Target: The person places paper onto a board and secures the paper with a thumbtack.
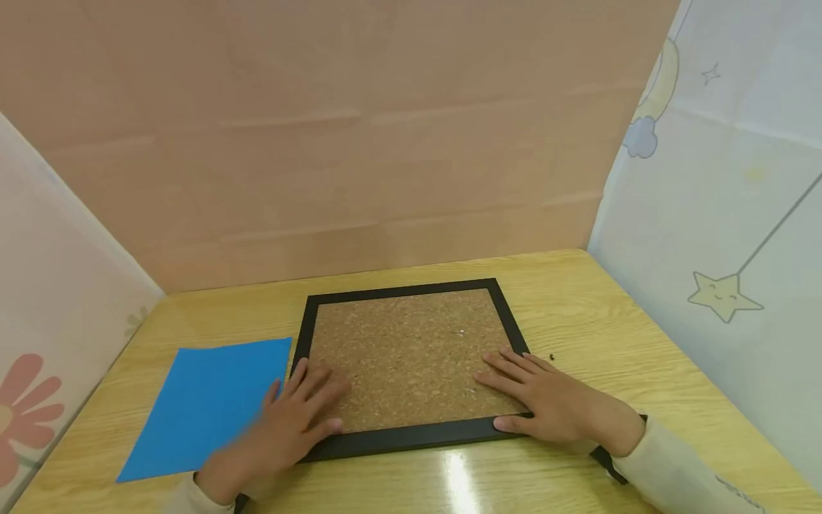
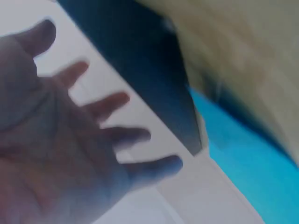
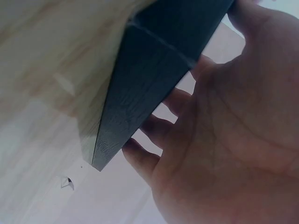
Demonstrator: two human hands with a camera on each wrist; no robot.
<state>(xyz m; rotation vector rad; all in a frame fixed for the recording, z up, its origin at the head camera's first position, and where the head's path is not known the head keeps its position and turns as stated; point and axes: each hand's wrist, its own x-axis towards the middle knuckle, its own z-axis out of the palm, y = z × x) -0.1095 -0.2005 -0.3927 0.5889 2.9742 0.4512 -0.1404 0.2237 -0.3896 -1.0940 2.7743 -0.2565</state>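
A cork board (image 1: 398,357) in a black frame (image 1: 417,435) lies flat on the table. My right hand (image 1: 552,403) rests on its near right corner, fingers spread toward the cork and thumb on the front rail. In the right wrist view the fingers (image 3: 142,158) reach past the frame's edge (image 3: 126,102). Over the near left corner is my left hand (image 1: 292,421), blurred, its fingers spread and holding nothing. The left wrist view shows those fingers (image 2: 154,170) apart beside the dark frame (image 2: 145,60). Small shiny bits (image 1: 459,332) sit on the cork's right side.
Left of the board a blue sheet (image 1: 212,400) lies flat on the wooden table (image 1: 578,293). A tiny dark object (image 1: 551,356) lies just right of the frame. A brown backdrop (image 1: 359,143) stands behind, with printed panels (image 1: 719,214) at both sides.
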